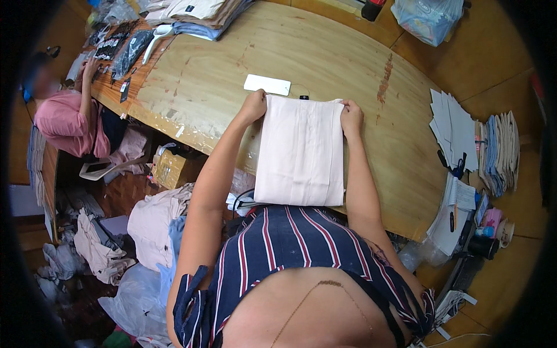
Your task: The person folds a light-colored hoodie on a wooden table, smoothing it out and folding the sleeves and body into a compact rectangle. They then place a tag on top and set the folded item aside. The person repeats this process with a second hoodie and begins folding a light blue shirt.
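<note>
A folded pale pink garment [300,156], shaped into a neat rectangle, lies at the near edge of the wooden table [325,52] and reaches my body. My left hand [254,107] pinches its far left corner. At the far right corner, my right hand [351,119] has its fingers closed on the cloth. A small dark tag [304,97] shows at the garment's far edge. Just beyond my left hand lies a white rectangular card [267,84].
Folded garments [203,17] are stacked at the far left, beside a white handheld tool [155,42]. A person in pink [72,122] sits at the left. White sheets [452,124] and folded clothes [498,151] stand right. Cloth piles [156,226] and plastic bags [136,298] cover the left floor.
</note>
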### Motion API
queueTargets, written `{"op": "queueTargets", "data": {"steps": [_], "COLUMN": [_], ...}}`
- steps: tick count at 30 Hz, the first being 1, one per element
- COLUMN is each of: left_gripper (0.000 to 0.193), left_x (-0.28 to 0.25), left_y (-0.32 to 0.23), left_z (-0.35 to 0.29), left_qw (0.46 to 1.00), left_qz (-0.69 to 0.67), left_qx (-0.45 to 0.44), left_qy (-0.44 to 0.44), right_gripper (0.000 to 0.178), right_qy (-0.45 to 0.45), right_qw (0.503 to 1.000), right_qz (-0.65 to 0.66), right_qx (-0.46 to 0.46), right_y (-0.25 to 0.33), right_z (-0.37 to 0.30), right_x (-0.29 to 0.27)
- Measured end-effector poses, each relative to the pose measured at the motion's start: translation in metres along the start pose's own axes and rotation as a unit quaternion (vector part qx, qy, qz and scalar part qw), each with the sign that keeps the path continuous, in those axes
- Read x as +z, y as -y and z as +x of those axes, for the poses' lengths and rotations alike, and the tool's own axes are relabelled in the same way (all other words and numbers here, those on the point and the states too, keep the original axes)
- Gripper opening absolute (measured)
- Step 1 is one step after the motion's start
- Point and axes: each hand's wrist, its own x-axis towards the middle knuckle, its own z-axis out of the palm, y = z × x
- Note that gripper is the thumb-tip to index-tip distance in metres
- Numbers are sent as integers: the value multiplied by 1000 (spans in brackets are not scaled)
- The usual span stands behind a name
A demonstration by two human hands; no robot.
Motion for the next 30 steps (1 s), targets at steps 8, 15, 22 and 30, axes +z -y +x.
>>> {"op": "queueTargets", "data": {"steps": [8, 15, 22, 30], "left_gripper": [17, 30, 38, 48], "left_x": [5, -8, -6, -9], "left_y": [15, 7, -5, -36], "left_z": [-3, -8, -13, -23], "left_qw": [997, 941, 999, 982], "left_qz": [-70, -285, -37, 158], "left_qx": [-36, -158, -11, -94], "left_qy": [-16, 88, 25, -35], "right_gripper": [16, 16, 18, 40], "right_qy": [30, 95, 54, 29], "right_qw": [998, 984, 996, 980], "right_qz": [18, 139, -74, -193], "right_qx": [46, 51, 2, 45], "right_y": [0, -31, 24, 43], "right_z": [5, 15, -7, -9], "right_x": [-3, -1, -8, -15]}}
